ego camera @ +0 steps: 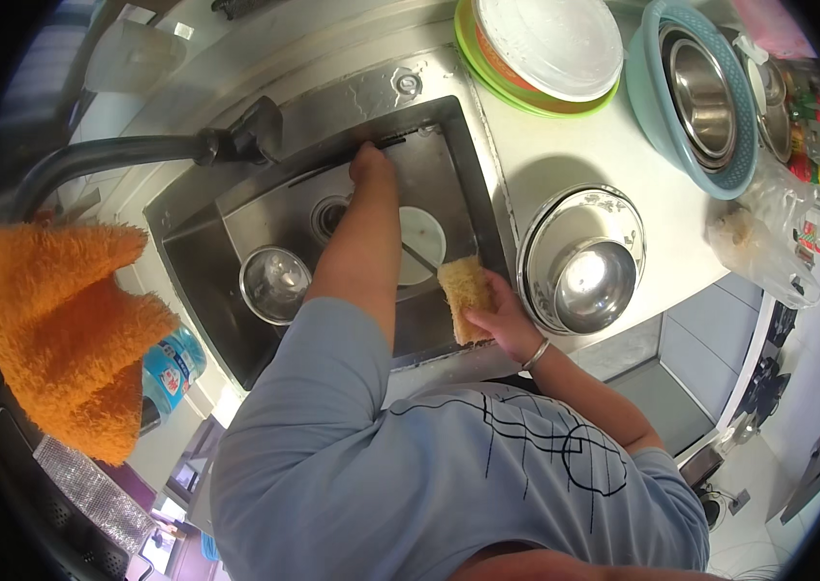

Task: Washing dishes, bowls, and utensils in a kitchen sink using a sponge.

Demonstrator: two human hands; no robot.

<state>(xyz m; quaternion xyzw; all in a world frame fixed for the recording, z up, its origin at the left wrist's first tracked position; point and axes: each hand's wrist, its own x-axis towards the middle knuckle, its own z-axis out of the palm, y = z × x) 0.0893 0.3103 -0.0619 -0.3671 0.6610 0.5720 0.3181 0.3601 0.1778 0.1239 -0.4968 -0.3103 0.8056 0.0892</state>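
Observation:
My right hand [504, 319] grips a yellow, coarse-fibred scrubbing sponge [466, 298] at the sink's near right edge. A thin dark rod [418, 257] runs from the sponge out over a white dish [424, 226] on the sink floor. Reaching across the steel sink [424, 156], my left hand [370, 163] is at the back wall, its fingers mostly hidden. Thin dark sticks, probably chopsticks [315, 173], lie on either side of it; whether it grips them cannot be told. A shiny steel bowl [275, 283] sits left of my left forearm, and the drain [330, 216] is partly covered by that arm.
A dark faucet [235, 141] overhangs the sink's left side. An orange fluffy cloth [68, 327] hangs beside a blue bottle [174, 370]. Steel bowls [591, 283], lidded colored containers [548, 51], a blue basket [642, 102] and a plastic bag [773, 232] occupy the right counter.

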